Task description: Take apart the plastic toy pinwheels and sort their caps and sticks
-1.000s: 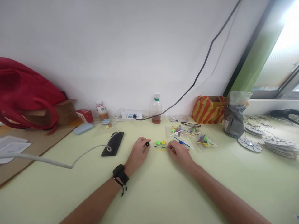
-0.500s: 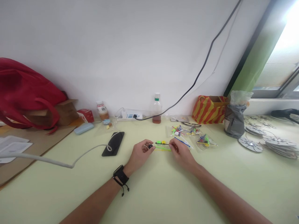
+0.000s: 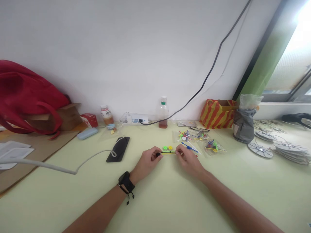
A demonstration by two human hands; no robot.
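My left hand [image 3: 149, 158] is closed in a pinch round a small black round piece [image 3: 157, 154]. Opposite it, my right hand [image 3: 186, 157] grips one end of a thin black plastic arrow [image 3: 168, 152], whose other end reaches the left fingertips. A yellow strip partly shows just below the arrow. Just behind lie a green round piece [image 3: 165, 148] and a yellow round piece [image 3: 170, 148]. To the right of my right hand rests a blue arrow [image 3: 189, 147].
Clear bags of coloured plastic parts [image 3: 213, 147] lie at right, near stacked grey discs [image 3: 291, 149] and a grey bag [image 3: 244, 124]. A black phone [image 3: 118, 149] with a cable is on the left. A bottle [image 3: 163, 113] and power strip [image 3: 136, 119] stand by the wall.
The black arrow has come down nearer the table, over the green and yellow strips, and its tip now meets my left fingers. My left hand has shifted slightly right.
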